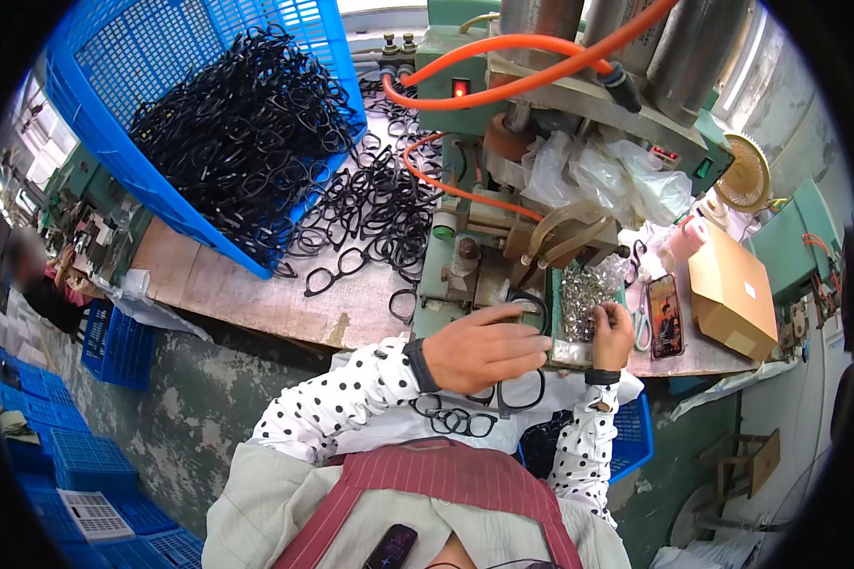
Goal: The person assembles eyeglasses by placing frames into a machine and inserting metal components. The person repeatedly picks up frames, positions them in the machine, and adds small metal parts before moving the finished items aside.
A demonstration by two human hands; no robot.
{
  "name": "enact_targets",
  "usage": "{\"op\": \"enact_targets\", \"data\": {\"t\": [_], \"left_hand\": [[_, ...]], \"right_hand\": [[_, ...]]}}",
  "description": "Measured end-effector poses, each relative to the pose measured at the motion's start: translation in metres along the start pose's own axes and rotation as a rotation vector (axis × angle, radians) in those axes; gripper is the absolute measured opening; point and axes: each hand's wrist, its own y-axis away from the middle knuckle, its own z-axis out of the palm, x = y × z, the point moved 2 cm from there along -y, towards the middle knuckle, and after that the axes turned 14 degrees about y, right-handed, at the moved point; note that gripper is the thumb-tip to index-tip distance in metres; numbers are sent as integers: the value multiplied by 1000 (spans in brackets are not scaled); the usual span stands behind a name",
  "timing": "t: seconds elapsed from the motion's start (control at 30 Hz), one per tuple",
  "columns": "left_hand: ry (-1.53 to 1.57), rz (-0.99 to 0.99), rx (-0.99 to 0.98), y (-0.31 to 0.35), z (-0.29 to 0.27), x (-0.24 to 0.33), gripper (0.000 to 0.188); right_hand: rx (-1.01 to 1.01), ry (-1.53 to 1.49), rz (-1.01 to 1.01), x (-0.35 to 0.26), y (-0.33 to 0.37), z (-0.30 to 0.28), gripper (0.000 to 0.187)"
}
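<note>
Now, one black glasses frame point(544, 308) sits at the machine point(436, 273), just past the left hand point(489, 351), whose fingers stretch out, any grip hidden. The right hand point(614, 334) bunches its fingertips at the small metal parts point(576, 292); can't tell if one's pinched. Plenty looks left: loose frames point(378, 211) on the desk point(247, 299) and a heaped blue basket point(313, 33), both beyond the left hand. Which are finished? Unclear.

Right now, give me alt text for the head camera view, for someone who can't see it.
A person's right hand reaches into small shiny pieces, the left hand beside it before a green machine. At left, a tilted blue basket holds heaped black eyeglass frames, with more loose on the table; a phone and cardboard box lie at right.
</note>
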Motion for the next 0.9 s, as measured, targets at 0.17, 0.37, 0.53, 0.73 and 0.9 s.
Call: {"op": "enact_targets", "data": {"t": [0.17, 0.37, 0.53, 0.73, 0.9], "left_hand": [[-400, -110, 428, 53, -61, -33, 25], [-255, -820, 265, 151, -106, -132, 59], [-133, -758, 431, 152, -79, -141, 19], [-93, -791, 842, 114, -74, -91, 24], [-450, -476, 791, 60, -67, -31, 14]], "right_hand": [[138, -176, 120, 0, 11, 12, 7], [154, -124, 94, -12, 10, 1, 8], [214, -6, 39, -18, 11, -2, 7], [222, -27, 2, -14, 11, 2, 7], [217, -99, -102, -36, 4, -3, 2]]}}
